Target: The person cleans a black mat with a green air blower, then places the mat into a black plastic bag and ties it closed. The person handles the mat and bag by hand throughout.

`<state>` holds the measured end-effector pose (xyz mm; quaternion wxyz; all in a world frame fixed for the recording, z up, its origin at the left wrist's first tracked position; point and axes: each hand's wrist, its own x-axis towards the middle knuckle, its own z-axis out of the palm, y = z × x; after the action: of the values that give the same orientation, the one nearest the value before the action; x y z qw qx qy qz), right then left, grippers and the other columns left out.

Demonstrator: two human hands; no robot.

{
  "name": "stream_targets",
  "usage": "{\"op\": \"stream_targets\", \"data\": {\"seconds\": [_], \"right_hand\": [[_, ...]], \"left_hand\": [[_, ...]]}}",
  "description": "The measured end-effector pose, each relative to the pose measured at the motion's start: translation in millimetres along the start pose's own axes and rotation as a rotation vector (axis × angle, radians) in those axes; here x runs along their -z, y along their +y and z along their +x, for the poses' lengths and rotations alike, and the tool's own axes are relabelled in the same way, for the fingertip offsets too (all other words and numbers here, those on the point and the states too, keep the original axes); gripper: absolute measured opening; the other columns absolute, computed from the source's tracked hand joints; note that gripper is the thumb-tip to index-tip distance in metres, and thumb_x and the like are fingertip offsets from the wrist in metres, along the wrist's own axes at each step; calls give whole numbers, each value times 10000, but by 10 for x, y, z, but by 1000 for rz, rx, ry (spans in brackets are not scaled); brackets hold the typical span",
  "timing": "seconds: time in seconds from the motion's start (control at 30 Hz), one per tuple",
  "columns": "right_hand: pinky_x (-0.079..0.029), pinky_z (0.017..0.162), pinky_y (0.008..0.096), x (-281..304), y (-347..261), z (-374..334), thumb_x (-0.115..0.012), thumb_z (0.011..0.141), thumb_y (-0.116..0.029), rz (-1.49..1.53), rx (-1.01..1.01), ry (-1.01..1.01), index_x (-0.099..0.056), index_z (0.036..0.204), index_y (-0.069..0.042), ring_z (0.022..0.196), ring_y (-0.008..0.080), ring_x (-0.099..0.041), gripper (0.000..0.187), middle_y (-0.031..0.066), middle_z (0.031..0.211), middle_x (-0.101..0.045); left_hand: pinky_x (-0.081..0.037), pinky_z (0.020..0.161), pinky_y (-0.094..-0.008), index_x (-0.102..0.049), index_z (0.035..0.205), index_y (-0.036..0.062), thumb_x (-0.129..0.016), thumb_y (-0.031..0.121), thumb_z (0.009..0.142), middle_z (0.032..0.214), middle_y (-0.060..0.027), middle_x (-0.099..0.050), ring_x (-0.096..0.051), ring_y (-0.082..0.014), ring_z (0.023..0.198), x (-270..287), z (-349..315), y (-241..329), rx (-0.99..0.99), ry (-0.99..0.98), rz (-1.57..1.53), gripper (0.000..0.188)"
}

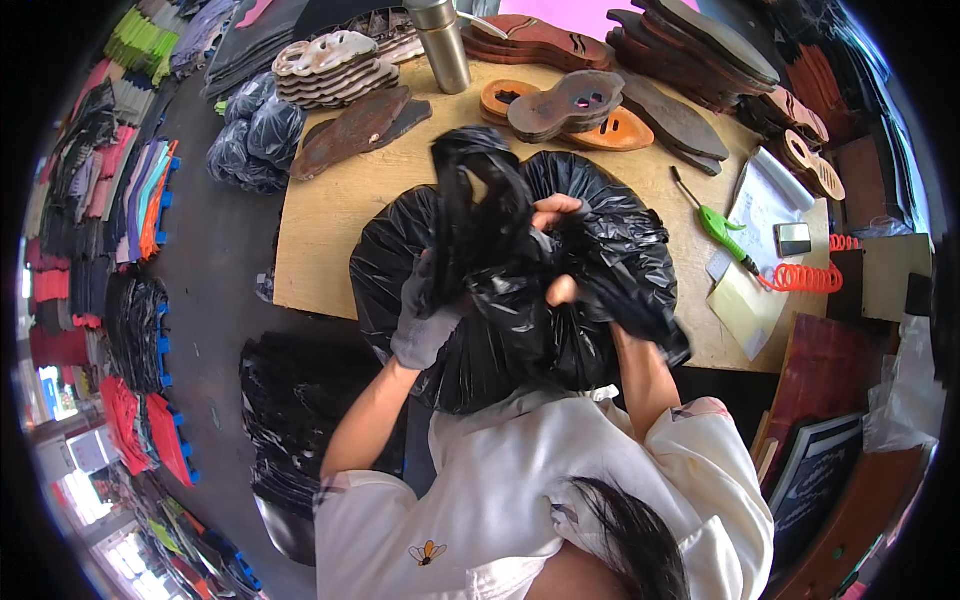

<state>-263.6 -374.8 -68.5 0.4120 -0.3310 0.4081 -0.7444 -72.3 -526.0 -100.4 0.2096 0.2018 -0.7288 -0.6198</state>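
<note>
A full black plastic bag bulges at the table's front edge, close against my body. Its gathered top stands up in the middle, with a loose loop of plastic blurred by motion. My left hand, in a grey glove, grips the bag's neck from the left; folds of plastic cover its fingers. On the other side, my right hand is closed on the bunched plastic, its bare fingertips and thumb showing. A twisted end of the bag hangs over my right wrist. The bag's contents are hidden.
Shoe-sole-shaped moulds line the table's back, beside a steel flask. To the right lie a green air gun with an orange coiled hose, and papers. Black bags stand left below; stacked coloured sheets lie farther left.
</note>
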Motion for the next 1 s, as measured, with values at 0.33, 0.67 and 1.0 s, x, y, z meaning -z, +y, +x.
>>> {"op": "stream_targets", "data": {"seconds": [0.33, 0.67, 1.0], "right_hand": [[-505, 744, 425, -78, 314, -147, -662, 777, -222, -1143, 382, -36, -677, 979, -73, 856, 338, -609, 251, 116, 913, -638], [-509, 797, 362, 41, 165, -29, -692, 848, -159, -409, 122, -154, -653, 1067, -36, 934, 232, -630, 254, 101, 1011, -648], [-459, 640, 318, 173, 74, 64, -413, 1045, -410, 188, -61, 283, -535, 802, -73, 477, 153, -459, 433, -2, 501, -422]], "left_hand": [[-268, 1136, -468, -451, 1360, -46, -786, 333, 730, 1394, -229, -471, -377, -423, 1331, 133, -84, -145, -140, -281, 762, 808], [-501, 832, -330, -657, 1099, 27, -758, 103, 809, 1004, -81, -695, -664, -187, 923, -494, 13, 293, -194, 63, 582, 316], [-431, 720, -277, -570, 823, 29, -476, 235, 1041, 768, -16, -582, -538, -134, 748, -353, -12, 332, 167, 15, -47, 315]]}}
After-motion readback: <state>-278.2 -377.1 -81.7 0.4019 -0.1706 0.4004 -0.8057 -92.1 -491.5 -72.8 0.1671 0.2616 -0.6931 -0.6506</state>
